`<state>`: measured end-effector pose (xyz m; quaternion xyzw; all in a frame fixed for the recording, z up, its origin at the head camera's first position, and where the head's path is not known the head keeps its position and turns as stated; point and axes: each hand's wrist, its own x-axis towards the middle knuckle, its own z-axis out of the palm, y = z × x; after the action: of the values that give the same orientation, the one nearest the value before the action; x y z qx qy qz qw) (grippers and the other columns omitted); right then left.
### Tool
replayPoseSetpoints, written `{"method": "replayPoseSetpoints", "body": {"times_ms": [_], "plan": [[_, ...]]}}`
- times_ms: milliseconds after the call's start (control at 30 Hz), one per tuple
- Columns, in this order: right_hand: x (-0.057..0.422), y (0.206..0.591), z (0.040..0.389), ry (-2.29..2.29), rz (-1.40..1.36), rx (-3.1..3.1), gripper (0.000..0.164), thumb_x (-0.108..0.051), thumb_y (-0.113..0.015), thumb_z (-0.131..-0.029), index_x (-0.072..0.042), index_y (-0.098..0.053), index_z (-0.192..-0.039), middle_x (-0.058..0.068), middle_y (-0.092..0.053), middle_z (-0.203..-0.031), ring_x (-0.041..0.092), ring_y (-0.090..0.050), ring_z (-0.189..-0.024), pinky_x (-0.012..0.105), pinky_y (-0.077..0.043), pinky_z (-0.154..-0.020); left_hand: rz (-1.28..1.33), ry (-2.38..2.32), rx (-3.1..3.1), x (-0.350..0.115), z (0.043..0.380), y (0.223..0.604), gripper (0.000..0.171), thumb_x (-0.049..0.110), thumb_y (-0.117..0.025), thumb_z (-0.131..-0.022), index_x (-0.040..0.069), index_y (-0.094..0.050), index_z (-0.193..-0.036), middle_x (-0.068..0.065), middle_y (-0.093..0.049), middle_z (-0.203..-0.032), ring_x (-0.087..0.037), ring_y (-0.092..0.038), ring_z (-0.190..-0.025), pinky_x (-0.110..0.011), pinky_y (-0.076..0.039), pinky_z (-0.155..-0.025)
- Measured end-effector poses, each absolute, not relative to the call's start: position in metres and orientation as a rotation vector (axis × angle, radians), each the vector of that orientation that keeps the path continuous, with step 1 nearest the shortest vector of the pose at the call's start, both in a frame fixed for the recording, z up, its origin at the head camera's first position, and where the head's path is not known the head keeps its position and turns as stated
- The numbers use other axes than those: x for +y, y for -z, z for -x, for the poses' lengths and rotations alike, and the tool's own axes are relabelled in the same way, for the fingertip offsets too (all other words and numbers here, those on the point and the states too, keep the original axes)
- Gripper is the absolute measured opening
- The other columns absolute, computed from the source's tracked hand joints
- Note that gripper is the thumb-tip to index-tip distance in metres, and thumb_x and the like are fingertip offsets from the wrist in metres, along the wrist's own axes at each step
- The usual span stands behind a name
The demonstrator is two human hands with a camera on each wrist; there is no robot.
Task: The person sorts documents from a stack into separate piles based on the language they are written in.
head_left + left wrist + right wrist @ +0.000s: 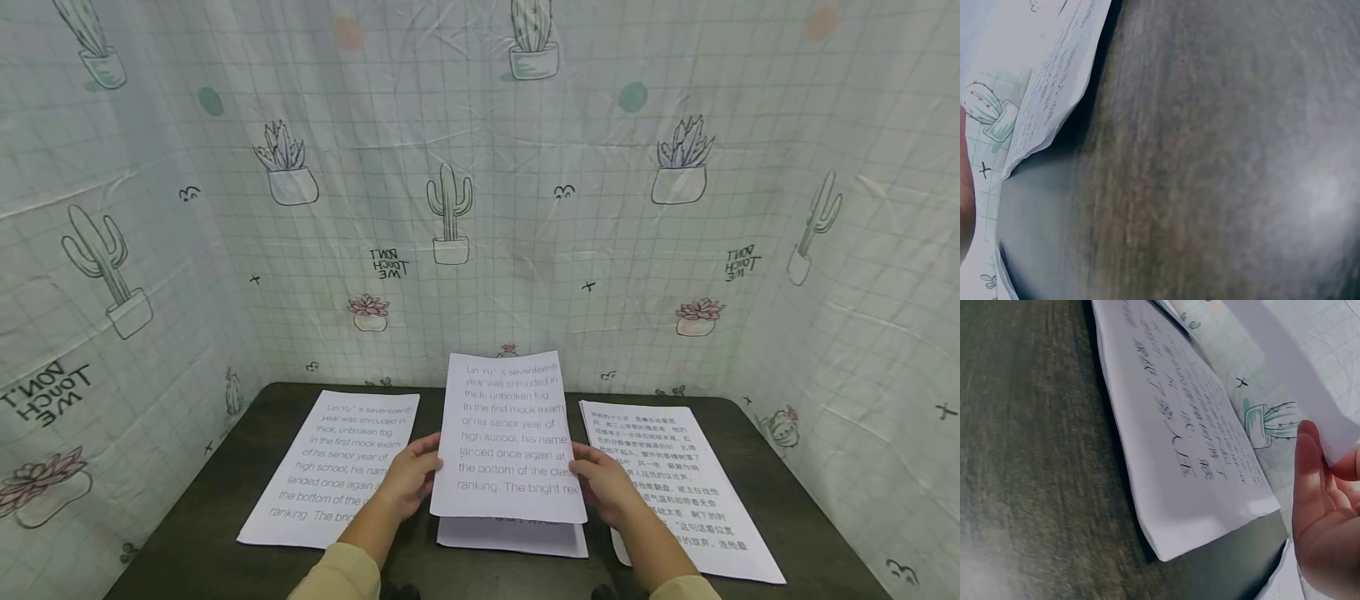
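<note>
A sheet of paper (506, 433) printed with large English text is held up at the middle of the table, tilted towards me. My left hand (411, 477) grips its left edge, and my right hand (602, 482) pinches the right edge. In the right wrist view, thumb and fingers of the right hand (1329, 512) close on the raised sheet (1304, 375). Below it lies a middle paper stack (510, 537) with Chinese print, mostly covered in the head view. Only a sliver of the left hand (965, 194) shows in the left wrist view.
To the left lies an English-text paper stack (322, 467), partly behind the left hand. A Chinese-text paper stack (675, 483) lies on the right, under the right forearm. The dark table (202, 508) meets a cactus-patterned cloth (495, 217) at the back and sides.
</note>
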<state>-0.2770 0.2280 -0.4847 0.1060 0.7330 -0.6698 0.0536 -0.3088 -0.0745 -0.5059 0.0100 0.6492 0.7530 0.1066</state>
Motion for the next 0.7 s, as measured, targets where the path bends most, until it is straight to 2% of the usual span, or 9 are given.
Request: {"method": "replayPoseSetpoints", "body": {"times_ms": [167,467,700], "plan": [[0.233,0.481,0.278,2.065,-0.268,2.180,0.054,-0.003,-0.046,-0.094,-0.003,-0.039,-0.147,0.012,-0.068,-0.118,0.017,-0.069,-0.095,0.034,-0.056,-0.077,-0.072,-2.241,1.844,-0.077,0.310,0.504,0.062,-0.002,-0.050,-0.087,-0.001,-0.037,-0.148,-0.011,-0.070,-0.117,-0.011,-0.069,-0.087,-0.024,-0.057,-0.073],[0.230,0.473,0.279,2.065,-0.118,2.101,0.061,-0.005,-0.048,-0.094,-0.003,-0.029,-0.152,0.009,-0.068,-0.120,0.015,-0.070,-0.095,0.031,-0.056,-0.076,-0.078,-2.269,1.817,-0.089,0.308,0.500,0.062,-0.003,-0.047,-0.089,0.001,-0.034,-0.149,-0.020,-0.060,-0.134,-0.009,-0.069,-0.089,-0.024,-0.057,-0.074],[0.215,0.469,0.283,2.062,-0.039,2.056,0.063,-0.004,-0.049,-0.094,-0.003,-0.028,-0.153,0.004,-0.068,-0.114,0.013,-0.068,-0.092,0.030,-0.055,-0.075,-0.038,-2.297,1.829,-0.106,0.307,0.495,0.058,-0.003,-0.045,-0.091,0.001,-0.036,-0.148,-0.010,-0.070,-0.119,-0.008,-0.069,-0.088,-0.024,-0.057,-0.074]]}}
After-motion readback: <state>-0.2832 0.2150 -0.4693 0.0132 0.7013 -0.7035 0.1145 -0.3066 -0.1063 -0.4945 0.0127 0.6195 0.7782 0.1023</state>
